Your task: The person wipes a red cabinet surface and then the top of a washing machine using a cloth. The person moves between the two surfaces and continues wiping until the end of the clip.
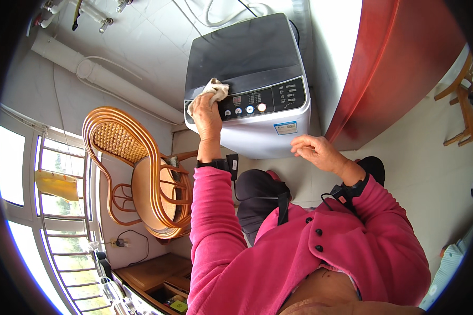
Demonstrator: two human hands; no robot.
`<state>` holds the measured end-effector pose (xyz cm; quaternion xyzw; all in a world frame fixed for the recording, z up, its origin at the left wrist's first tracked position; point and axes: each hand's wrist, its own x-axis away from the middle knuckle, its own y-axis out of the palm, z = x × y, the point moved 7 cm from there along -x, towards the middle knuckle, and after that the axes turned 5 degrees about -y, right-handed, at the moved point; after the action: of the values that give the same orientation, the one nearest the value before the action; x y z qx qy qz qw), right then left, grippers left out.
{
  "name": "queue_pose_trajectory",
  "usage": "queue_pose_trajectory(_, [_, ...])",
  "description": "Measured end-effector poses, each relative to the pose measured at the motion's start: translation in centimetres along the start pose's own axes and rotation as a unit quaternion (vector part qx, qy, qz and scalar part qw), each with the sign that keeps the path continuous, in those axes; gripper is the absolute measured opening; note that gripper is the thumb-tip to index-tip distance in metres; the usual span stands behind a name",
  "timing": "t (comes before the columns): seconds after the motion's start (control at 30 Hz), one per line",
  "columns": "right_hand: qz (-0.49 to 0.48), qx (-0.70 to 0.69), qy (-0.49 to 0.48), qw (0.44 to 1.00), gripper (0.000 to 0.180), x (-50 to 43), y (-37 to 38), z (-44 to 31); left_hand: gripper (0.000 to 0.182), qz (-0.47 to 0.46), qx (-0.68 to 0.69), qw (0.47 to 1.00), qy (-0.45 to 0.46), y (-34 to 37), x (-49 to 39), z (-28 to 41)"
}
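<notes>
A top-loading washing machine (256,134) with a grey body stands before me, its dark lid (244,53) down. My left hand (207,118) grips a crumpled whitish cloth (217,90) and presses it on the left end of the black control panel (256,100), by the lid's front edge. Round buttons and a lit display show on the panel to the right of the cloth. My right hand (314,151) hangs in front of the machine's lower right, fingers loosely bent and apart, with nothing in it. A blue-and-white label (285,128) sits on the front of the body.
To the left stands a rattan chair (157,193), near a barred window (65,189). A white pipe (114,84) runs along the wall behind. On the right a red door-like panel (382,75) rises beside the machine. A wooden chair (463,102) is farther right.
</notes>
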<state>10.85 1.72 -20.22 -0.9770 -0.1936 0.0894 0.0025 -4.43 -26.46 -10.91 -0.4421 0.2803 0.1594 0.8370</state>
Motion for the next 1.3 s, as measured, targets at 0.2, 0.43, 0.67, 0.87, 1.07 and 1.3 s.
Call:
queue_pose_trajectory(0.2, [0.017, -0.012, 0.024, 1.0, 0.024, 1.3, -1.7, 1.8, 0.022, -0.037, 0.003, 0.998, 0.058, 1.9, 0.8, 4.8])
queue_pose_trajectory(0.43, [0.046, -0.024, 0.041, 0.998, 0.024, 2.7, -3.6, 3.3, 0.015, -0.052, 0.028, 0.989, 0.138, 6.1, 1.4, 13.4])
queue_pose_trajectory(0.67, [0.089, 0.003, 0.052, 0.995, 0.024, 4.0, -5.0, 2.8, 0.008, -0.133, 0.071, 0.972, 0.178, 14.0, 0.4, 22.4])
queue_pose_trajectory(0.87, [0.102, 0.045, 0.025, 0.993, 0.022, 5.6, -6.0, 1.0, 0.012, -0.16, 0.201, 0.96, 0.108, 13.5, 2.5, 24.5])
queue_pose_trajectory(1.07, [0.101, -0.015, 0.044, 0.994, 0.022, 6.6, -5.9, 2.2, 0.014, 0.044, 0.22, 0.973, -0.051, 1.7, -0.6, 9.8])
queue_pose_trajectory(1.3, [0.113, 0.088, -0.08, 0.986, 0.019, 3.1, -5.2, -1.7, 0.011, 0.057, -0.116, 0.991, -0.02, -4.3, -1.4, 1.3])
